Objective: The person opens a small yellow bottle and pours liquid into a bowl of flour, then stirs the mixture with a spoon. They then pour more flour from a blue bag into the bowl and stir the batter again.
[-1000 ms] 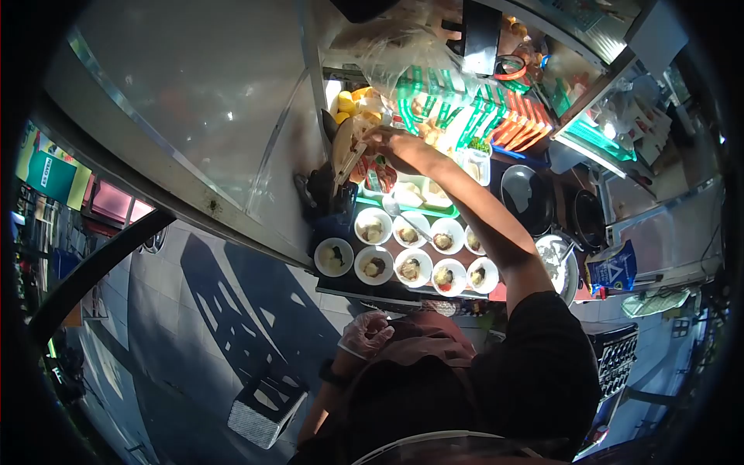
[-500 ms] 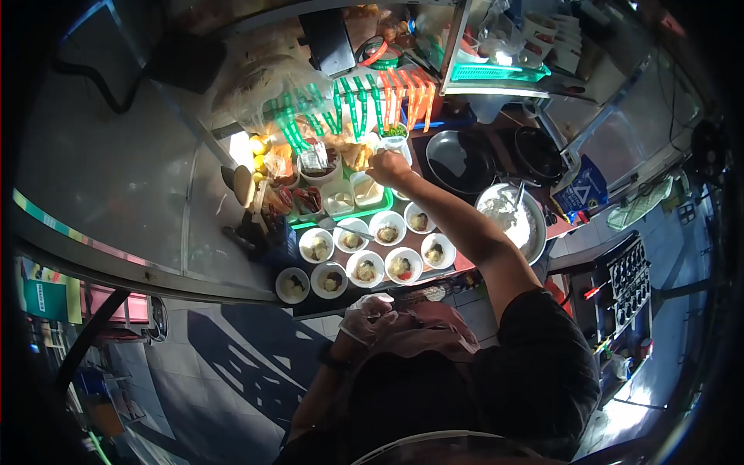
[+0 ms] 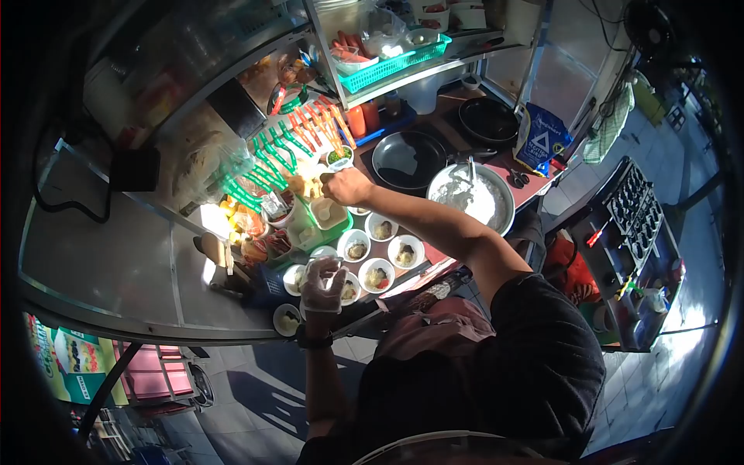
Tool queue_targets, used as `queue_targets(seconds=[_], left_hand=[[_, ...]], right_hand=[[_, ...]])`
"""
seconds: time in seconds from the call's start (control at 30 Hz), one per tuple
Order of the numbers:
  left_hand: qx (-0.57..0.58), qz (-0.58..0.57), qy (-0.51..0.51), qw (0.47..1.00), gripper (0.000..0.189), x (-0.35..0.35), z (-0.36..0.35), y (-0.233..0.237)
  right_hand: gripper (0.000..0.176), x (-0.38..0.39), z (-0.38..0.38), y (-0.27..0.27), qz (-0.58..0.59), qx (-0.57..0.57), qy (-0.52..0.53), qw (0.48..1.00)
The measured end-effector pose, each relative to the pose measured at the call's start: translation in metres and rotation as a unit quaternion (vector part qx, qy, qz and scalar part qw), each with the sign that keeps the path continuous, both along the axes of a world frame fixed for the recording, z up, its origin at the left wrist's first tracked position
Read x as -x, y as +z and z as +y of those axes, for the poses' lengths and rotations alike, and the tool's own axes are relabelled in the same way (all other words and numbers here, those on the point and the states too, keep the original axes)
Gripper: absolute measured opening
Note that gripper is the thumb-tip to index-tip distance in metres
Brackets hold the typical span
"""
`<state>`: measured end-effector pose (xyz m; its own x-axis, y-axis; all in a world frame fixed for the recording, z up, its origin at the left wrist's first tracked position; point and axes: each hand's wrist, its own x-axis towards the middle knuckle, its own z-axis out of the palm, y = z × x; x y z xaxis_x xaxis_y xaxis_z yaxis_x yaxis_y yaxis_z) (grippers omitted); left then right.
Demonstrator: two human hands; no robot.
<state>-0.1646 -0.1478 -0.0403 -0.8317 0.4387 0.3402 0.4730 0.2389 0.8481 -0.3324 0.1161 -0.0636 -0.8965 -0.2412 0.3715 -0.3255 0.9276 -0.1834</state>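
Several white bowls with small portions of food, one of them a bowl (image 3: 377, 276) with a red bit, stand near the counter's front edge. My left hand (image 3: 323, 288), in a clear plastic glove, is over the left bowls with its fingers bent; a utensil handle shows by its fingertips, and the grip is unclear. My bare right hand (image 3: 346, 188) reaches over the green tray (image 3: 332, 232) of containers, its fingers closed. What they hold, if anything, is hidden. The cup of chopped greens (image 3: 339, 158) is just beyond it.
A large bowl of white batter (image 3: 484, 203) stands right of my right forearm. Behind are a black pan (image 3: 408, 160) and a second pan (image 3: 488, 118). A blue bag (image 3: 542, 139) is at the right, and a green basket (image 3: 397, 63) sits on the upper shelf.
My view has turned, shifting the counter in the frame. My left hand has moved from in front of my body up to the left bowls. My right hand is still near the containers.
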Motion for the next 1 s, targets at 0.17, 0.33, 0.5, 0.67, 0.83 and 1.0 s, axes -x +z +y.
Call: queue_targets(seconds=[0.17, 0.33, 0.5, 0.67, 0.83, 1.0], left_hand=[[-0.021, 0.113, 0.010, 0.993, 0.096, 0.055, 0.075, 0.020], [-0.117, 0.031, -0.062, 0.991, 0.109, 0.053, 0.162, 0.004], [-0.095, 0.072, -0.080, 0.990, 0.089, 0.039, 0.222, -0.004], [-0.137, -0.015, -0.128, 0.982, 0.077, 0.031, 0.252, -0.020], [0.033, 0.198, -0.063, 0.978, 0.075, 0.002, 0.270, 0.015], [0.025, 0.215, -0.048, 0.975, 0.069, 0.009, 0.280, 0.002]], right_hand=[[0.018, -0.087, 0.034, 0.117, -0.013, 0.010, 0.124, 0.992], [0.020, -0.130, 0.100, 0.136, 0.009, 0.064, 0.149, 0.987], [0.018, -0.189, 0.164, 0.137, 0.105, 0.138, 0.095, 0.980], [0.011, -0.248, 0.199, 0.132, 0.082, -0.027, 0.024, 0.996], [0.016, -0.275, 0.217, 0.103, 0.135, -0.074, 0.059, 0.986], [0.011, -0.296, 0.232, 0.104, 0.183, -0.028, 0.040, 0.982]])
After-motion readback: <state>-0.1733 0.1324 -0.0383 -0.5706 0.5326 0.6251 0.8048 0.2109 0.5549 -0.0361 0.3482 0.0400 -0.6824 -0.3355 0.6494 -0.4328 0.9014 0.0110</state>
